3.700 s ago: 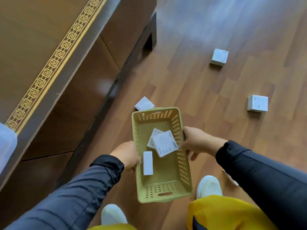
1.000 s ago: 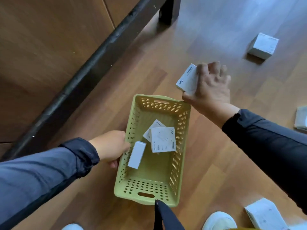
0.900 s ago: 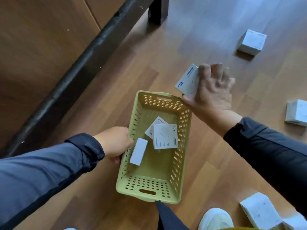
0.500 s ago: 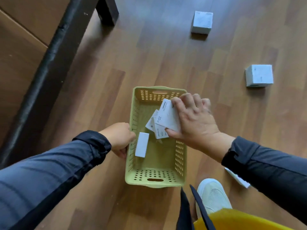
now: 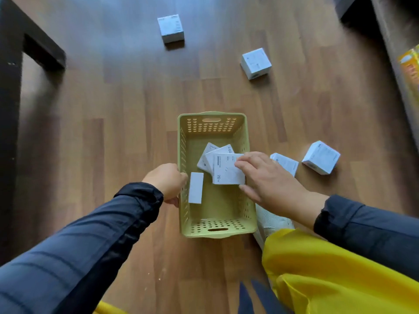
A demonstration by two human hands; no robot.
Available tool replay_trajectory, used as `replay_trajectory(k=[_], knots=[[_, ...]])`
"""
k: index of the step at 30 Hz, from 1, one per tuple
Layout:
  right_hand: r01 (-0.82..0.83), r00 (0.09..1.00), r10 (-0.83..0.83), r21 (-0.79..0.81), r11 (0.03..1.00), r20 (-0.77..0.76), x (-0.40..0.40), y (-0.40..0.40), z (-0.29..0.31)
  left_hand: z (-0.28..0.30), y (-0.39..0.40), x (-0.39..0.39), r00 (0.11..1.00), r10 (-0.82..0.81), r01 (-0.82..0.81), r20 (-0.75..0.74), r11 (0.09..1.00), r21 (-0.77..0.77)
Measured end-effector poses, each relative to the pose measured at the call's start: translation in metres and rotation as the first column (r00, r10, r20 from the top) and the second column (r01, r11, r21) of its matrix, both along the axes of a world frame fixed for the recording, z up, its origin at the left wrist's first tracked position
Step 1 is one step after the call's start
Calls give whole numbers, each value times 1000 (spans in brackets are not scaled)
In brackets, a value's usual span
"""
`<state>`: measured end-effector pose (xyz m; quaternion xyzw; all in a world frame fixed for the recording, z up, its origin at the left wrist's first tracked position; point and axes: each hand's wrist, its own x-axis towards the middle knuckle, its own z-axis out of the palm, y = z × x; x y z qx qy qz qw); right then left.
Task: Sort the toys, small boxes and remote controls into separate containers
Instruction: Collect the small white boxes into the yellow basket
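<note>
Basket (image 5: 215,130): pale olive-green, walls perforated with rows of round holes.
Boxes in basket (image 5: 226,171): white, small grey print.
Boxes on floor (image 5: 256,63): white, faint grey markings.
Floor (image 5: 113,109): brown wood-plank pattern.
Sleeves (image 5: 90,245): dark navy.
Garment (image 5: 328,279): bright yellow.
Shoe (image 5: 271,219): white.
Furniture (image 5: 9,109): black-brown.

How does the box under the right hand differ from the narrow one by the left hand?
The 20W box shows a broad printed face and leans on two other boxes, right hand touching it. The narrow box shows a plain slim side, against the basket wall, untouched. Both are white, inside the basket.
</note>
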<state>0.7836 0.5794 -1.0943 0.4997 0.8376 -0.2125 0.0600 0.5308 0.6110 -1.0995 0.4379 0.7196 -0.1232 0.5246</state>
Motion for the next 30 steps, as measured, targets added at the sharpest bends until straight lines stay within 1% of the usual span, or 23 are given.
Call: replay_trajectory(k=[2,6,8,11,14,17,20,23,28,30], knots=[[53,999,-53,14,998,3,16,-7,-1,0,-2,16,1000,-25,25,-12,1000,14],[148,989,-148,1,989,-8,41,-14,-8,-7,-6,31,990,-131,136,-56,985,106],[230,973,-230,3,973,-12,51,-16,-15,-10,-8,31,985,-145,154,-90,983,104],[335,941,-334,-2,942,59,64,-15,-27,-13,-9,27,984,-147,159,-103,980,119],[382,916,-376,-16,924,140,78,-8,-37,-15,-9,26,979,-159,176,-131,975,132],[383,906,-368,-35,923,209,85,0,-46,-15,-11,29,984,-136,158,-114,965,208],[338,911,-309,-67,939,274,84,5,-55,-14,-14,33,992,-122,129,-43,951,280],[312,907,-262,-108,944,329,80,6,-64,-13,-15,36,993,-117,118,-21,934,337],[286,888,-241,-62,956,392,82,12,-73,-8,-13,40,993,-107,115,-42,935,337],[246,887,-213,-29,969,411,87,18,-75,-6,-12,42,994,-99,108,-42,938,329]])
